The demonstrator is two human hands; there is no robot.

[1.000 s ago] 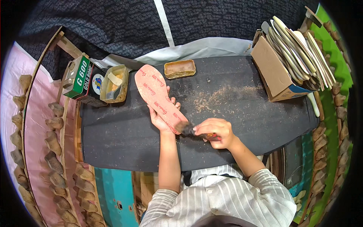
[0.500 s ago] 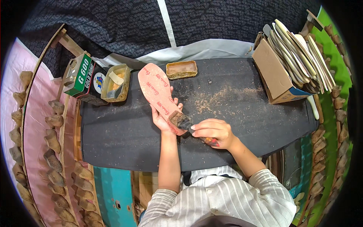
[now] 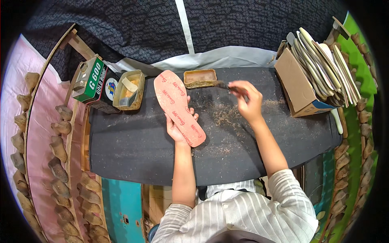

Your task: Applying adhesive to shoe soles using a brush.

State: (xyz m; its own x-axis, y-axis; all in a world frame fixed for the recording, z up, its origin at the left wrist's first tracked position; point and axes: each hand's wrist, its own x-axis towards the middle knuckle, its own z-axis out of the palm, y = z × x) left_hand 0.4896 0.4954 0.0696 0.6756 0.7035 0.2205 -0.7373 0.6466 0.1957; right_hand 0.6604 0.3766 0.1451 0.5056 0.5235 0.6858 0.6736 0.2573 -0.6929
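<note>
A pink shoe insole with red printing lies across my left hand, slanting from upper left to lower right. The fingers of that hand curl round its right edge from beneath. My right hand grips a dark brush over the far part of the table. Its bristle end is at the right end of a shallow yellowish tray; whether they touch I cannot tell. Most of the brush handle is hidden by my fingers.
Pale shavings lie scattered on the black-covered table. A green and black metal can and a tub with scraper-like tools stand left. At right, a cardboard box holds many flat insole-shaped pieces. Wooden shoe lasts line side racks.
My right hand has lifted the brush off the insole's lower end and carried it away to the tray's right end. My left hand still holds the insole.
</note>
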